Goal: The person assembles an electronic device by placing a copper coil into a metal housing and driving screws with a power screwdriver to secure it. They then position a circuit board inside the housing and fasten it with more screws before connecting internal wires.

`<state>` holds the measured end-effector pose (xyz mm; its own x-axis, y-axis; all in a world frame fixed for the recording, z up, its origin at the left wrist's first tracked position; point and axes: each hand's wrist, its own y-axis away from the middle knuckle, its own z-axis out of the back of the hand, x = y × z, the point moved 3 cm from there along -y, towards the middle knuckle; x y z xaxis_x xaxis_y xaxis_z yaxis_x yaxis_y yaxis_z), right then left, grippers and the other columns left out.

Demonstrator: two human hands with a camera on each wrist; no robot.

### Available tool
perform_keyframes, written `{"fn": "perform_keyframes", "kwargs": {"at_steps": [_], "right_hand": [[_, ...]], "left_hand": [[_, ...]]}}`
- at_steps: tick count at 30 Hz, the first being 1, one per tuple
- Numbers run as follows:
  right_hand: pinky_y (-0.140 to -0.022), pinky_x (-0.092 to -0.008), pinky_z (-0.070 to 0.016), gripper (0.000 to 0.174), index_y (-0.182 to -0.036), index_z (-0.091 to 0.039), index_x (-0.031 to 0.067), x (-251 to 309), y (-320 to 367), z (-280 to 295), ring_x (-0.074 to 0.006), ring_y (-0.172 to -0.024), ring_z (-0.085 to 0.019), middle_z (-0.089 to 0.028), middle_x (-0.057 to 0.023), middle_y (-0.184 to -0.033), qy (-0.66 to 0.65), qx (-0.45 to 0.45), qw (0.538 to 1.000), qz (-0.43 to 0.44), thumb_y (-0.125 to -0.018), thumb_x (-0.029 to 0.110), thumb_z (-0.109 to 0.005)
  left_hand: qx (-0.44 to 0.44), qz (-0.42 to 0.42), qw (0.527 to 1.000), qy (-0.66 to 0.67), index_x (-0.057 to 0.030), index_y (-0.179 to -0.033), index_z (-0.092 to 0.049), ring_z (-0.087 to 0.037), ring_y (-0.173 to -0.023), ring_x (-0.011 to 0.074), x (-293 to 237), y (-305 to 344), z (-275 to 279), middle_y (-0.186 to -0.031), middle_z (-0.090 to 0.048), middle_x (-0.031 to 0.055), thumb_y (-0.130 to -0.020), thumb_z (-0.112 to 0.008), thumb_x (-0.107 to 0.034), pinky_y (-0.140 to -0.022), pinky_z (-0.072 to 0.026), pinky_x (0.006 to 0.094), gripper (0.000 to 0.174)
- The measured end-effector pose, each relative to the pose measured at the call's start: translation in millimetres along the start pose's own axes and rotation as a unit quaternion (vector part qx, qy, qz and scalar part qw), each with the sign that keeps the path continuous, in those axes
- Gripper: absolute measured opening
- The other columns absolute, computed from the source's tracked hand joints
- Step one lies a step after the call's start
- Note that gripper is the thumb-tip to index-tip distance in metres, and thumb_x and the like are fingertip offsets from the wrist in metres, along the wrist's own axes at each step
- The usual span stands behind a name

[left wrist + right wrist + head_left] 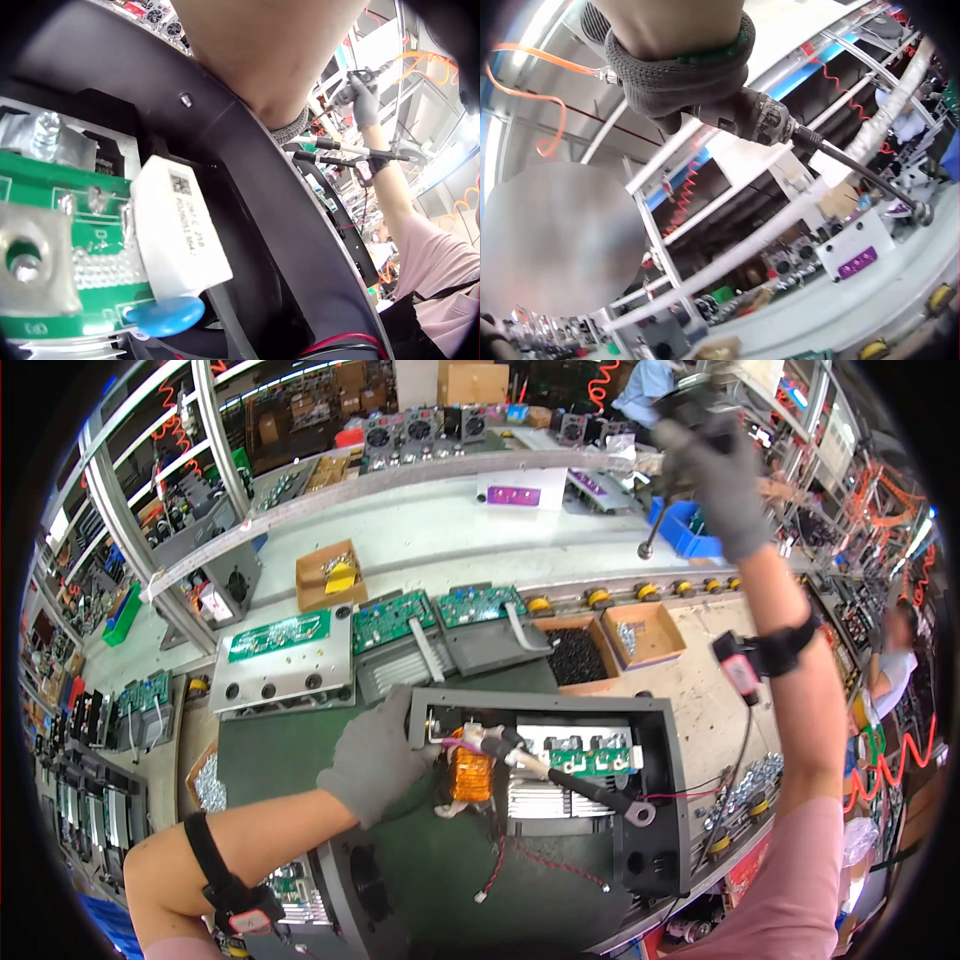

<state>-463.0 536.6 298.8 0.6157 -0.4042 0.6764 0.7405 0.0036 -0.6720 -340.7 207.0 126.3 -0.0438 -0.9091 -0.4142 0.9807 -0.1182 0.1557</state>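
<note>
My gloved left hand [375, 755] grips the left end of a black metal case [540, 703] lying on the green mat. Inside the case sit an orange-wrapped coil [472, 775], a green circuit board [590, 757] over a finned heat sink, and a thick black cable [575, 788] with a ring lug. In the left wrist view, another case's wall [225, 142] hides most of that hand. Raised high at the upper right, my gloved right hand [715, 480] holds an air screwdriver [757, 118], its long bit [866, 174] hanging well above the bench.
Behind the case stand a silver unit [285, 660] and two boards on black heat sinks [480, 625]. Cardboard boxes hold black screws [575, 656] and silver hardware [628, 635]. A metal rail [400, 480] crosses the bench's far side. An orange air hose [547, 51] trails from the screwdriver.
</note>
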Motion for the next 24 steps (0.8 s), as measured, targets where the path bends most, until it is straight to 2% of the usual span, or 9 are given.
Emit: {"fn": "perform_keyframes", "kwargs": {"at_steps": [2, 4, 8, 11, 13, 16, 20, 22, 24], "right_hand": [[-0.085, -0.0286, -0.0488, 0.061, -0.131, -0.045, 0.0085, -43.5, -14.0, -30.8, -0.0172, -0.099, -0.059, -0.061, -0.0063, -0.111, -0.013, -0.005, 0.993, 0.115, -0.078, 0.007, -0.073], [-0.082, -0.0292, -0.0489, 0.061, -0.132, -0.043, 0.0092, -76.5, -19.2, -54.8, -0.0168, -0.092, -0.061, -0.064, -0.0054, -0.101, -0.004, -0.012, 0.992, 0.125, -0.078, 0.008, -0.073], [-0.081, -0.0348, -0.0491, 0.069, -0.135, -0.04, 0.0155, -124.0, -27.9, -72.9, -0.0239, -0.086, -0.063, -0.065, -0.0104, -0.097, 0.127, -0.041, 0.991, 0.017, -0.075, 0.013, -0.075], [-0.091, -0.0373, -0.0451, 0.07, -0.135, -0.041, 0.0175, -138.9, -28.4, -80.6, -0.0267, -0.104, -0.057, -0.058, -0.011, -0.116, 0.142, -0.048, 0.989, -0.014, -0.074, 0.015, -0.075], [-0.103, -0.0405, -0.0362, 0.074, -0.136, -0.042, 0.0206, -135.0, -25.5, -81.3, -0.0299, -0.125, -0.04, -0.044, -0.0089, -0.134, 0.387, -0.085, 0.918, 0.022, -0.071, 0.022, -0.077], [-0.109, -0.042, -0.0287, 0.079, -0.136, -0.042, 0.0233, -128.9, -26.7, -82.5, -0.0313, -0.133, -0.026, -0.033, -0.006, -0.142, 0.398, -0.036, 0.914, -0.068, -0.067, 0.03, -0.079], [-0.11, -0.041, -0.0276, 0.089, -0.139, -0.038, 0.0218, -114.2, -20.2, -77.0, -0.0318, -0.134, -0.028, -0.033, -0.0096, -0.143, 0.409, -0.005, 0.907, -0.1, -0.063, 0.037, -0.081], [-0.109, -0.042, -0.0288, 0.092, -0.142, -0.034, 0.018, -97.4, -13.5, -62.0, -0.0354, -0.131, -0.034, -0.033, -0.0149, -0.144, 0.446, 0.027, 0.889, -0.102, -0.064, 0.044, -0.077], [-0.108, -0.0443, -0.0301, 0.086, -0.141, -0.036, 0.0204, -74.9, -1.1, -41.0, -0.0414, -0.134, -0.029, -0.032, -0.0225, -0.144, 0.408, 0.065, 0.903, -0.122, -0.068, 0.041, -0.077]], "left_hand": [[-0.014, -0.01, 1.0, 0.002, -0.0007, -0.129, -0.043, -0.06, -0.095, 0.042, 0.4, -1.3, 0.5, -0.1, -0.062, 0.0253, -0.072, -0.075, -0.029, -0.081, -0.0484, 0.0463, 0.072], [0.0, -0.015, 1.0, -0.021, -0.0047, -0.118, -0.043, -0.062, -0.09, 0.0386, 3.1, -3.9, -3.0, -0.096, -0.064, 0.0206, -0.073, -0.074, -0.031, -0.077, -0.0508, 0.0456, 0.061], [-0.005, -0.018, 1.0, -0.024, -0.0043, -0.123, -0.042, -0.062, -0.093, 0.0379, 6.7, -5.5, -7.3, -0.105, -0.062, 0.0206, -0.074, -0.073, -0.033, -0.078, -0.0508, 0.0445, 0.065], [0.008, -0.013, 0.999, -0.034, -0.0029, -0.129, -0.038, -0.062, -0.095, 0.0371, 9.3, -7.6, -10.3, -0.109, -0.061, 0.0206, -0.074, -0.072, -0.035, -0.081, -0.0504, 0.0431, 0.072], [0.012, -0.008, 0.999, -0.04, -0.0026, -0.13, -0.038, -0.061, -0.096, 0.0368, 10.4, -6.5, -10.8, -0.109, -0.061, 0.0207, -0.074, -0.072, -0.036, -0.082, -0.0501, 0.0428, 0.074], [-0.006, -0.023, 0.999, -0.047, -0.0023, -0.13, -0.037, -0.061, -0.096, 0.0365, 11.6, -7.1, -13.3, -0.109, -0.061, 0.0206, -0.074, -0.073, -0.036, -0.082, -0.05, 0.0427, 0.075], [-0.014, -0.007, 0.999, -0.036, -0.0053, -0.125, -0.041, -0.062, -0.093, 0.0378, 2.9, -1.1, -4.2, -0.102, -0.063, 0.02, -0.073, -0.074, -0.032, -0.08, -0.0507, 0.0439, 0.067], [-0.005, -0.006, 0.999, -0.043, -0.0064, -0.122, -0.042, -0.062, -0.092, 0.0384, -4.7, -0.5, -3.3, -0.1, -0.063, 0.02, -0.073, -0.074, -0.032, -0.08, -0.0508, 0.0444, 0.064], [-0.049, -0.017, 0.998, -0.034, -0.0079, -0.12, -0.043, -0.062, -0.091, 0.0393, 1.3, -1.8, -5.0, -0.096, -0.064, 0.0205, -0.073, -0.074, -0.031, -0.079, -0.0505, 0.0458, 0.06]]}}
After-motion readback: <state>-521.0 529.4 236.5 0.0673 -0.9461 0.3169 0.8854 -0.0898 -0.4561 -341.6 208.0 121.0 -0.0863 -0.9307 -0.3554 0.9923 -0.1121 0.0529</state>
